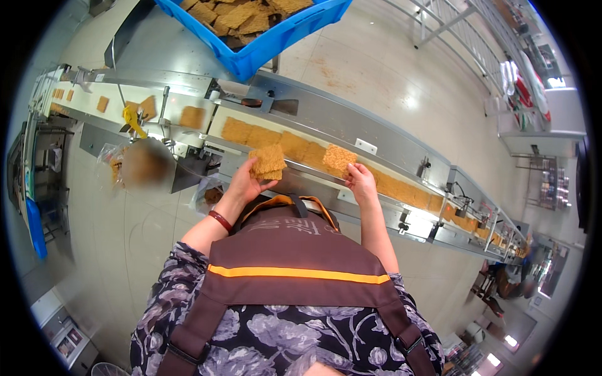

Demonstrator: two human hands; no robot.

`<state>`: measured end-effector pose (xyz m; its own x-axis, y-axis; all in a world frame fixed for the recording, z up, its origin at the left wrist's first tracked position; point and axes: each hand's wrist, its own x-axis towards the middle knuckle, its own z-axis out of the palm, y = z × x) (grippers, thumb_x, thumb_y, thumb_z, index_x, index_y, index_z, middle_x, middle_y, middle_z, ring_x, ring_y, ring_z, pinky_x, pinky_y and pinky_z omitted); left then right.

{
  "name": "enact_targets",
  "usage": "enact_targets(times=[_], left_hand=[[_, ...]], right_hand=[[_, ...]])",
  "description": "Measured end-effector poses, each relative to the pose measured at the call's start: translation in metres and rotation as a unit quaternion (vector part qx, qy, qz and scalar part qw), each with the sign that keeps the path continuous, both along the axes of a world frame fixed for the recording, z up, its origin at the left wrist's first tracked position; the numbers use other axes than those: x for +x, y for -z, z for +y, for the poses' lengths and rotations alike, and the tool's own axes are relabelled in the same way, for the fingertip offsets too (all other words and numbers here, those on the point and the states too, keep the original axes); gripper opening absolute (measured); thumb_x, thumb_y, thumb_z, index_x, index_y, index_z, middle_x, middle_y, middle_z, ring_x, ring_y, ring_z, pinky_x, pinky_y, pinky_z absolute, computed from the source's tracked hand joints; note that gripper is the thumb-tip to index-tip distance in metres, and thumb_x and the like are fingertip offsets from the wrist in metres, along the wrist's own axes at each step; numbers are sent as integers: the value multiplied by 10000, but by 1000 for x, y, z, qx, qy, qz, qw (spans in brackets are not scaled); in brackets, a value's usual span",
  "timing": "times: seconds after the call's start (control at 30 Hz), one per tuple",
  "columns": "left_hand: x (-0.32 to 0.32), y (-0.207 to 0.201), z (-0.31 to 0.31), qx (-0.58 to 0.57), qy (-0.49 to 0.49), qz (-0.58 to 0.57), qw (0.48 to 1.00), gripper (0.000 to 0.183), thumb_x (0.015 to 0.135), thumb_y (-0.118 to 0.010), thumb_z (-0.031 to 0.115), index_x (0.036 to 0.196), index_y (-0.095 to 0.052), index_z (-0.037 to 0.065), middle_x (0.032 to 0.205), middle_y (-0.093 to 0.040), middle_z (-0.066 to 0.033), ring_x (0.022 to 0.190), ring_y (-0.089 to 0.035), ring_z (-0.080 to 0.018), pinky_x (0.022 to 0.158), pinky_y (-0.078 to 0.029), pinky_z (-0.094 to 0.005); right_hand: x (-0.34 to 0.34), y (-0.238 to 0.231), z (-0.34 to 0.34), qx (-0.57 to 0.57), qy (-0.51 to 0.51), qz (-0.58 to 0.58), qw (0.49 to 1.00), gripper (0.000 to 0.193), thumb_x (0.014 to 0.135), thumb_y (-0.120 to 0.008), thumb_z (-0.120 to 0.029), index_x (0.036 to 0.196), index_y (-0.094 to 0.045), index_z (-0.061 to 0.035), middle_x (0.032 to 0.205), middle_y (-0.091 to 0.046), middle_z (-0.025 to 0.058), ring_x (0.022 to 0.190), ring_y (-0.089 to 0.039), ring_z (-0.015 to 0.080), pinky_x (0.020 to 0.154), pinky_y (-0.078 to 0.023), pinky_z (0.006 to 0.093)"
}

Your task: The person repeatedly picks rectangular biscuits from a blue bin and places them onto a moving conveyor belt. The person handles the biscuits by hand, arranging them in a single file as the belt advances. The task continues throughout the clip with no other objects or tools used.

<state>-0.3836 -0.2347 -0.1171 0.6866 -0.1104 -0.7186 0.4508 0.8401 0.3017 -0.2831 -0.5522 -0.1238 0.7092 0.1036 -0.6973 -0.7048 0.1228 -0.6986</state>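
My left hand point(247, 180) grips two overlapping square, golden-brown cakes point(266, 161) with a crinkled surface like dried noodles. They are held at the near edge of a conveyor belt. To the right, my right hand point(359, 180) pinches one lighter cake point(339, 158) by its lower right corner, tilted over the belt. Beneath both hands runs a row of similar cakes point(295, 145) on the pale conveyor belt point(221, 114), packed close together. More loose cakes point(191, 117) lie spaced apart on the belt to the left.
A blue crate point(235, 62) full of cake pieces stands beyond the belt. A yellow tool or fitting point(132, 120) sits at the left by metal posts. Clear plastic bags point(210, 193) hang on the near side. Another person's blurred head point(148, 164) is at the left.
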Motion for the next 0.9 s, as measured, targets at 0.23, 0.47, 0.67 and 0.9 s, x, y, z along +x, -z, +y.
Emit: enact_targets(times=[0.23,0.47,0.67,0.9], left_hand=[[-21,1,29,28,-48,18,998,395,952,-457,329,1285,-452,116,1259,-551,-103,1128,-547,-298,835,-483,-468],[-36,7,54,26,-69,19,997,400,945,-459,330,1289,-457,127,1272,-548,-91,1147,-538,-288,869,-456,-476],[-38,10,62,20,-67,31,997,393,950,-445,319,1297,-459,134,1279,-550,-80,1162,-531,-277,895,-446,-489],[-20,5,54,-12,-5,-23,1000,395,959,-487,376,1281,-478,147,1250,-566,-58,1141,-543,-242,882,-478,-455]], right_hand=[[4,9,52,25,-46,2,999,192,908,-630,-218,1014,-538,-87,852,-563,-9,747,-580,130,595,-455,249],[7,8,84,13,-71,6,997,187,913,-622,-214,1017,-535,-85,834,-551,-4,727,-564,123,591,-449,243],[0,-2,107,44,-87,29,995,215,909,-627,-215,1041,-546,-65,823,-552,-2,696,-559,107,583,-447,228],[-27,-22,170,6,-246,-1,969,281,896,-638,-242,1076,-577,-35,845,-604,7,732,-597,94,621,-451,207]])
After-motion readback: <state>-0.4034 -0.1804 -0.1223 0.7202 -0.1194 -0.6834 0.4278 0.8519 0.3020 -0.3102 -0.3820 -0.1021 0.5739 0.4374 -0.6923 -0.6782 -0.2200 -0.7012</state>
